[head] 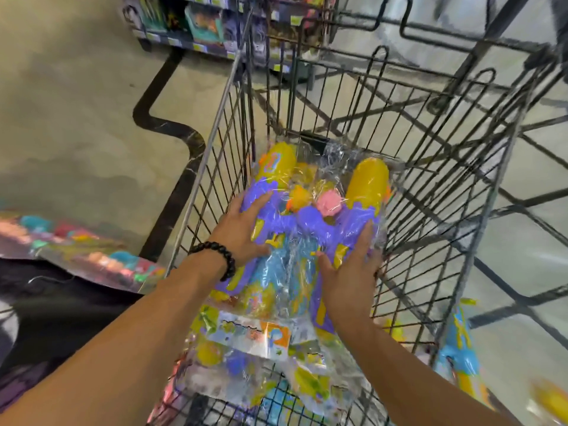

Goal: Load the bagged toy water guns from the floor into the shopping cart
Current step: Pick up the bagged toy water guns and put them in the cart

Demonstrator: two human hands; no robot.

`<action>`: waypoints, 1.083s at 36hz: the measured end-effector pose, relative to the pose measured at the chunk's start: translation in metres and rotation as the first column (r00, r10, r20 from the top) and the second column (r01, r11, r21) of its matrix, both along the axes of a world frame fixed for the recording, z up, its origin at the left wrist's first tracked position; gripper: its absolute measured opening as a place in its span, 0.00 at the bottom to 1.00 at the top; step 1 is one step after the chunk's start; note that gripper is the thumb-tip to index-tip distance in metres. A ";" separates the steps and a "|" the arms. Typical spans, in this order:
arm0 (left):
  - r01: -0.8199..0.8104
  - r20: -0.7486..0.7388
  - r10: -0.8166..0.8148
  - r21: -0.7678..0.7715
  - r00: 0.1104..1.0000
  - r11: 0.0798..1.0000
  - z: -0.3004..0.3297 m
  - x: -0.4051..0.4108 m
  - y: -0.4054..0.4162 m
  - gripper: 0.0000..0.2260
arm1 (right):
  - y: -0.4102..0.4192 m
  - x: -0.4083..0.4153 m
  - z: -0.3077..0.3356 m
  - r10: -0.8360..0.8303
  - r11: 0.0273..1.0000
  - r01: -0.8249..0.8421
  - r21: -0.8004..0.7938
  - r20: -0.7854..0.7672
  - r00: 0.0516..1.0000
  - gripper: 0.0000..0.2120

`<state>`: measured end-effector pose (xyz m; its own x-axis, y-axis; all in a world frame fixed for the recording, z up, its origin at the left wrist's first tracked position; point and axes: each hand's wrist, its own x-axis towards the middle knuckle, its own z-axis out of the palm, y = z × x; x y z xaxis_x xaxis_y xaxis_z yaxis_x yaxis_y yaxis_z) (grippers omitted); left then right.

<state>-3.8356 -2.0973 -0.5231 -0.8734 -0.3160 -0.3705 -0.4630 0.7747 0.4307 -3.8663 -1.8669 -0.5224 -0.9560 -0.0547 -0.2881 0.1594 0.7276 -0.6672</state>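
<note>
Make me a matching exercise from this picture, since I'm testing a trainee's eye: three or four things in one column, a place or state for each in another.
Things:
1. left hand
2. right hand
3. shopping cart
4. bead bracelet

Places or states:
A. holds bagged water guns inside
B. around the left wrist
C. flat on the bag's purple left side
D. on the bag's right edge

Pairs: 1-C, 2-D, 3-A, 4-B
</note>
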 end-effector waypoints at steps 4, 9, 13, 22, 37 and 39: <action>-0.021 -0.028 0.022 0.028 0.999 0.999 -0.004 0.002 -0.001 0.51 | -0.004 0.000 -0.004 -0.022 0.999 0.022 0.035 -0.001 1.000 0.51; -0.063 -0.011 0.063 0.036 0.998 0.997 -0.004 0.005 0.003 0.52 | -0.003 0.000 -0.005 -0.013 1.000 0.012 0.027 0.020 1.000 0.52; -0.101 0.016 0.101 -0.008 0.995 0.995 0.001 0.009 0.007 0.52 | 0.000 0.000 0.000 -0.004 1.000 0.004 0.003 0.051 0.999 0.54; 0.014 0.106 0.014 -0.254 0.994 0.967 0.045 0.030 0.022 0.41 | 0.013 0.001 0.038 0.125 0.980 -0.128 0.154 0.029 0.992 0.47; 0.214 0.131 -0.171 -0.489 0.976 0.846 0.208 0.064 0.064 0.31 | 0.045 0.005 0.210 0.509 0.797 -0.472 0.378 0.003 0.861 0.32; 0.212 0.116 -0.177 -0.495 0.977 0.842 0.237 0.070 0.072 0.30 | 0.052 0.009 0.239 0.547 0.767 -0.499 0.404 -0.006 0.837 0.30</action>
<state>-3.7655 -2.0253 -0.2861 -0.9168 -0.2998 -0.2640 -0.2926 0.9539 -0.0669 -3.8575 -1.8145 -0.2831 -0.8378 -0.4685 -0.2803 -0.3799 0.8690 -0.3170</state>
